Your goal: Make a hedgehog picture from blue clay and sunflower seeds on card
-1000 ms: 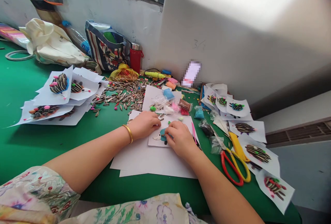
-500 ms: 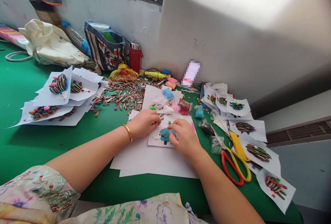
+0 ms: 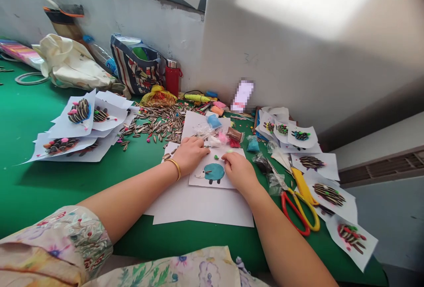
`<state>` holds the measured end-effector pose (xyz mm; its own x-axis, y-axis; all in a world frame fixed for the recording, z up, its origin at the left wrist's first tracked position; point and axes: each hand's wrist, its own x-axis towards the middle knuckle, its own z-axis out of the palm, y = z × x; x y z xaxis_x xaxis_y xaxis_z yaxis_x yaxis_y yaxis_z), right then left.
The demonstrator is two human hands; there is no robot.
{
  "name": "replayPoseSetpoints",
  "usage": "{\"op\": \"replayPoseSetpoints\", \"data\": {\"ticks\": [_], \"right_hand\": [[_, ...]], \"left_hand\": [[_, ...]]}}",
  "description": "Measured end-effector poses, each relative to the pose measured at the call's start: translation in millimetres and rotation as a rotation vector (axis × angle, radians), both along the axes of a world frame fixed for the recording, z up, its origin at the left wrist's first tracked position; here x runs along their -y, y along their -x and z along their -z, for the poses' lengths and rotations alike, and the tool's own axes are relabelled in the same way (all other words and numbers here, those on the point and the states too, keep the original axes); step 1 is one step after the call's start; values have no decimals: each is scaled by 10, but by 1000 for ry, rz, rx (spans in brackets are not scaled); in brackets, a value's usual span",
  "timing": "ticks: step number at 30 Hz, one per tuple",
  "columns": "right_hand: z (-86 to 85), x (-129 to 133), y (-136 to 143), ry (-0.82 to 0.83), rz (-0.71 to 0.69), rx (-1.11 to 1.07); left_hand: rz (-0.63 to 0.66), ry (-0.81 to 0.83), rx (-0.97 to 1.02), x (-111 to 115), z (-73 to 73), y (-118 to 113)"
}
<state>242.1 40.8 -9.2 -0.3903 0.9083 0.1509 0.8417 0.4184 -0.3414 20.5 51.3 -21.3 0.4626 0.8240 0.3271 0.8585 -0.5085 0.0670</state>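
A blue clay animal (image 3: 214, 171) with dark feet and a pale pointed snout lies on a small white sheet (image 3: 198, 181). My left hand (image 3: 193, 152), with a gold bracelet at the wrist, rests above and left of it, fingers bent toward the sheet's upper part; what its fingertips hold, if anything, is hidden. A small green clay ball (image 3: 216, 157) sits between my two hands. On the right edge of the sheet is my right hand (image 3: 236, 168), fingers curled together beside the animal; any small piece in them cannot be made out.
Striped seeds (image 3: 165, 121) lie heaped behind my left hand. Bagged clay (image 3: 235, 134) is behind the sheet. Scissors (image 3: 298, 212) and a yellow cutter (image 3: 303, 185) lie at right. Decorated cards are stacked left (image 3: 74, 139) and right (image 3: 334, 194). A red bottle (image 3: 172, 79) stands behind.
My right hand has moved off the blue animal to its right, uncovering its body. My left hand has shifted slightly right, closer to the green ball. The view has turned slightly.
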Motion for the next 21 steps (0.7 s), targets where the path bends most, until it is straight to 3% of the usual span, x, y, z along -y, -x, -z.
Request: {"op": "replayPoseSetpoints", "data": {"ticks": [5,9,16,21], "right_hand": [[25,-7,-12,-2,7,-6],[34,-6,-18,-40,-28,-59],[15,61,60,-108,-197,-419],[-5,129,129,-57,-210,-550]], "left_hand": [[4,-29,62,6,-32,-7],[6,-13,279,22,-86,20],[52,352,818,133,-148,8],[99,457,806,226,-199,-69]]}}
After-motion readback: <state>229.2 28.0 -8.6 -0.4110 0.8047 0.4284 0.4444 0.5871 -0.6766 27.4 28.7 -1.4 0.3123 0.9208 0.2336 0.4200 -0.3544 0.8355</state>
